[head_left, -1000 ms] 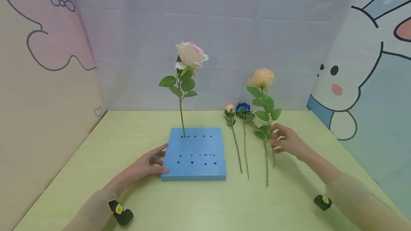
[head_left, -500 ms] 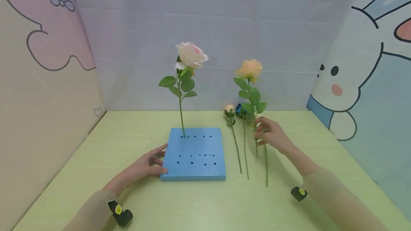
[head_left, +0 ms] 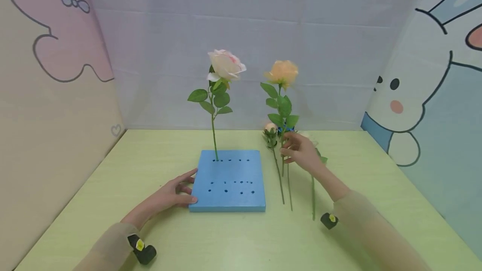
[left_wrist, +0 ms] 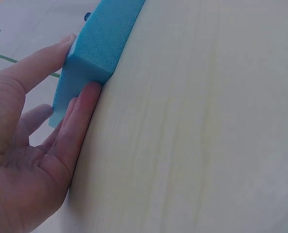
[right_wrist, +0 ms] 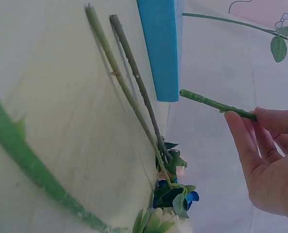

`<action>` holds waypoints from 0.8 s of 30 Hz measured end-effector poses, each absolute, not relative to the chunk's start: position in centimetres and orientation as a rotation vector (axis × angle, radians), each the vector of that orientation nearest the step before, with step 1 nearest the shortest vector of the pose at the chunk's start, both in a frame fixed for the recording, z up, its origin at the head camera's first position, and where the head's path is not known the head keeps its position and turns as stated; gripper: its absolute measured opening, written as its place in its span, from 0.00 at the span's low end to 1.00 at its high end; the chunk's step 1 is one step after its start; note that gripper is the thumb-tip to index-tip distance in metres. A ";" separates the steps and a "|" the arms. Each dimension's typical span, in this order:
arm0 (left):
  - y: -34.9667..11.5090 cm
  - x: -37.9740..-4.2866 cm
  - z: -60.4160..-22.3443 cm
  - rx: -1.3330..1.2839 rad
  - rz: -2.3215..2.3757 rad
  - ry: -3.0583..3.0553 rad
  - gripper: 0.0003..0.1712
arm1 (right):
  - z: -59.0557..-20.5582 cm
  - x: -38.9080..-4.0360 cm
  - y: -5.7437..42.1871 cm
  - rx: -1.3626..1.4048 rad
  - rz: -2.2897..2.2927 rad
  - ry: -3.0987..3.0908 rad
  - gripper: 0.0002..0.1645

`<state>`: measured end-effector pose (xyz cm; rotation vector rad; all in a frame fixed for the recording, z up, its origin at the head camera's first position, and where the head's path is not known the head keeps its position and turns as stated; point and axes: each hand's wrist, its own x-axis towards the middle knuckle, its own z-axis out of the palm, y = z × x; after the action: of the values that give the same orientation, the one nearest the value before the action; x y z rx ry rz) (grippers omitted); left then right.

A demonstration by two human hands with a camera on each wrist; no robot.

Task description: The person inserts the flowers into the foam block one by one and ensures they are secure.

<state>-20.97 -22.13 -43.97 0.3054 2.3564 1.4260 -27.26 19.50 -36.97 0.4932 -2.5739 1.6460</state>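
In the head view, my left hand (head_left: pixel 169 193) holds the left edge of a blue foam board (head_left: pixel 229 202) dotted with holes. The left wrist view shows the thumb over the board's top edge and fingers (left_wrist: pixel 88 99) against its side. A pale pink artificial rose (head_left: pixel 226 66) stands upright in a back-left hole. My right hand (head_left: pixel 303 152) pinches the stem of a peach artificial rose (head_left: pixel 283 72), upright and raised to the right of the board. In the right wrist view, the cut end of its stem (right_wrist: pixel 202 99) points toward the board.
Right of the board lie a small peach rose (head_left: pixel 270 137) and a blue rose (right_wrist: pixel 175 196), stems toward me. A cream-white rose (right_wrist: pixel 165 221) lies farther right, partly behind my right hand. A pale curtain (head_left: pixel 244 32) closes off the table's back.
My right hand has carried the peach rose left and up from the right-hand flowers, passing over the blue rose. My left hand and the board stay put.
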 end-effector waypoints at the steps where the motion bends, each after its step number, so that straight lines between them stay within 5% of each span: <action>1: -22.1 -21.0 -43.9 0.315 1.421 2.363 0.53 | -37.0 -27.4 19.3 0.494 1.642 -2.571 0.23; 24: -22.2 -20.8 -43.9 0.278 1.424 2.364 0.53 | -37.5 -29.6 14.9 0.611 1.536 -2.458 0.15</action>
<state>-20.79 -22.16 -43.92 0.2782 2.3641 1.4238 -29.57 14.86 -37.47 0.6107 -2.4579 1.5358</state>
